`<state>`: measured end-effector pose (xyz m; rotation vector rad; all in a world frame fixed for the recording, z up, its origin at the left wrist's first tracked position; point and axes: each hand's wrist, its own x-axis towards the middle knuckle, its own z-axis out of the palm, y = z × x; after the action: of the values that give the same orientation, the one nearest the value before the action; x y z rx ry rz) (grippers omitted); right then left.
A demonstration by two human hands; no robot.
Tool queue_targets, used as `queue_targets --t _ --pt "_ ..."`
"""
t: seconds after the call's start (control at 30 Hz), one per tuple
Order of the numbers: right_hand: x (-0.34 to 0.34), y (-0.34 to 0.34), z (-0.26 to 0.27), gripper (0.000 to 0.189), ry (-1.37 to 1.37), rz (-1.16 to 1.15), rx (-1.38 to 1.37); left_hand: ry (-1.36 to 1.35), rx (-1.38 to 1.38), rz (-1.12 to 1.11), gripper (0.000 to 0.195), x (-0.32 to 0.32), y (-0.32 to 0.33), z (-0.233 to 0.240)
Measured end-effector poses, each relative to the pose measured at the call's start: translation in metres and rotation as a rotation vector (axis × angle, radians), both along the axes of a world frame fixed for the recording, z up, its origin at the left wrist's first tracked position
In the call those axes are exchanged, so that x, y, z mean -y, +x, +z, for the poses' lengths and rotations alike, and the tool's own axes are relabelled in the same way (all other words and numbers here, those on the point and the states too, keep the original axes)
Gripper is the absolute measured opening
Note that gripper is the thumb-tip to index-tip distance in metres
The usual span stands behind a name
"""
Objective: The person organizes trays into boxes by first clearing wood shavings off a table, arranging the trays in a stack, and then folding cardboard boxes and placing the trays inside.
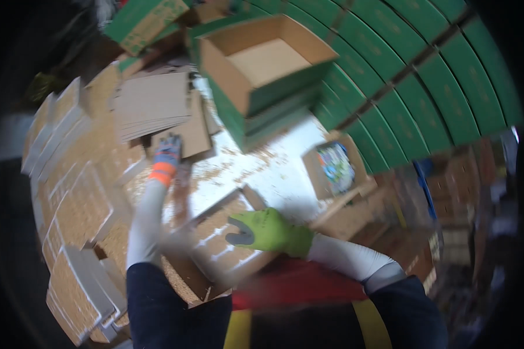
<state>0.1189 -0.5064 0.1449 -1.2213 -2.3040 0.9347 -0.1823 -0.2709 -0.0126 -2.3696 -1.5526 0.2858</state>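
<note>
My left hand [168, 152], in a grey and orange glove, lies flat on a brown cardboard sheet [197, 131] beside a fanned stack of cardboard sheets [155, 102]. In a yellow-green glove with grey fingertips, my right hand [268, 231] is over an open cardboard box [253, 198] in front of me. Inside that box is a brown grainy filling [220, 237] with white dividers. The right thumb and fingers are apart; whether they touch the filling cannot be told. Part of the box's near side is blurred.
Open green boxes [288, 94] are stacked on the white table [284, 183], with brown crumbs scattered nearby. A wall of green boxes [388, 78] rises behind. White trays of grainy material [83, 209] crowd the left. A small carton [314, 174] at right holds a colourful packet [335, 165].
</note>
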Motion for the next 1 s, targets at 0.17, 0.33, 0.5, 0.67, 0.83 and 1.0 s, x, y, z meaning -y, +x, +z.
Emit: queue_targets --t 0.17,0.33,0.5,0.67,0.83,1.0 --pt "-0.004 0.148 -0.008 0.044 -0.184 -0.856 0.053 -0.217 0.255 -0.047 0.039 0.020 0.001 0.049" --pt "-0.064 0.225 -0.089 0.041 0.171 -1.062 0.597 -0.359 0.478 -0.182 0.041 0.013 -0.002 0.089" --pt "-0.061 0.235 -0.113 0.036 0.097 -0.961 0.651 -0.112 0.647 -0.155 0.044 0.062 0.006 0.148" --pt "-0.053 0.238 -0.064 0.024 0.204 -1.010 0.500 -0.073 0.967 -0.114 0.043 0.139 -0.029 0.203" --pt "-0.044 0.249 -0.057 0.025 0.262 -1.011 0.775 0.037 1.041 -0.093 0.038 0.206 -0.061 0.220" --pt "-0.050 0.151 0.014 0.025 0.221 -0.799 -0.351 0.152 1.407 0.106 0.032 0.274 -0.042 0.206"
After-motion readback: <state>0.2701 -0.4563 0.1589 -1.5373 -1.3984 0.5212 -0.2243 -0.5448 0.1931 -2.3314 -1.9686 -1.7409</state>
